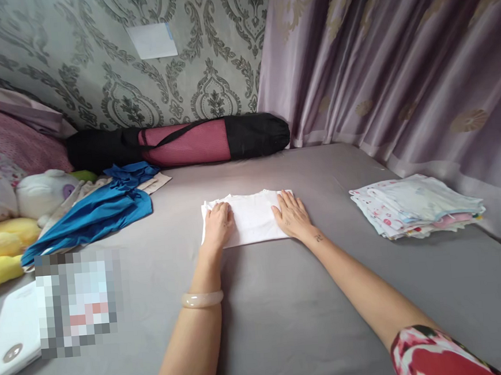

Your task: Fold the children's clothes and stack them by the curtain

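A white folded cloth lies flat on the grey sheet in front of me, its long side running left to right. On its left end rests my left hand, palm down, the fingers stretched out and lying close together. My right hand presses flat on the right end with its fingers slightly spread. Neither hand grips the cloth; both lie on top of it. Whether the cloth is a garment I cannot tell.
To the right is a stack of folded printed cloths. A blue garment and plush toys lie at the left, near a white power bank. Along the wall runs a pink-and-black rolled bag. Curtains hang at the right.
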The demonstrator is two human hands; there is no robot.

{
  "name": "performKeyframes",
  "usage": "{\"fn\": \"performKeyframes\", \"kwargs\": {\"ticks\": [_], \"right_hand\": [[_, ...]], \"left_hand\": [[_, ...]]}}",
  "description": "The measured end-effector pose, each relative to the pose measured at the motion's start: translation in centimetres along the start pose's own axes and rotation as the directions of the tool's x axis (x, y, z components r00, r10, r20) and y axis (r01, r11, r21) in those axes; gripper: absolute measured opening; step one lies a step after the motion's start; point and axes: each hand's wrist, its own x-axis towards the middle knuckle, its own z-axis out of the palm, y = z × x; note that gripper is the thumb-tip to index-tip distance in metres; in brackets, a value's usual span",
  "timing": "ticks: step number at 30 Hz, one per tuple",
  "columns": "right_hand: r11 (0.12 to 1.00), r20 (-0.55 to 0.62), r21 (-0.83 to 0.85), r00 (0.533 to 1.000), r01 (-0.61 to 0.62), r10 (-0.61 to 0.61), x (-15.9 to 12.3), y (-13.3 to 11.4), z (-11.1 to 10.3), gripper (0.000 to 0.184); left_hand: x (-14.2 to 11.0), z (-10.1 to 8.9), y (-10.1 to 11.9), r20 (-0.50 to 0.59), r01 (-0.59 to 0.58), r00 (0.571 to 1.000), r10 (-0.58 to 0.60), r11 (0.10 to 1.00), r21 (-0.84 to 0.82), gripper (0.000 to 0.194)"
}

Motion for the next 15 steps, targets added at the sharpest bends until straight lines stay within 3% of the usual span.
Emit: {"fn": "performKeyframes", "kwargs": {"ticks": [4, 8, 11, 15], "right_hand": [[0.999, -0.045, -0.013, 0.998, 0.044, -0.045, -0.4, -1.0, -0.8, 0.059], [0.986, -0.075, 0.028, 0.984, 0.166, -0.164, -1.0, -3.3, -1.4, 0.059], [0.970, -0.046, 0.077, 0.972, 0.231, -0.228, -1.4, -4.9, -1.1, 0.059], [0.969, -0.009, 0.108, 0.975, 0.222, -0.222, -1.5, -5.6, -0.5, 0.058]], "left_hand": [[0.0, 0.0, 0.1, -0.003, 0.016, 1.000, -0.016, 1.000, -0.002, 0.026], [0.0, -0.1, 0.3, -0.010, 0.016, 1.000, -0.016, 1.000, -0.012, 0.027], [-0.1, -0.2, 0.6, -0.016, -0.011, 1.000, 0.010, 0.999, -0.049, 0.027], [-0.3, 0.0, 1.5, 0.024, 0.003, 1.000, -0.002, 0.999, -0.043, 0.035]]}}
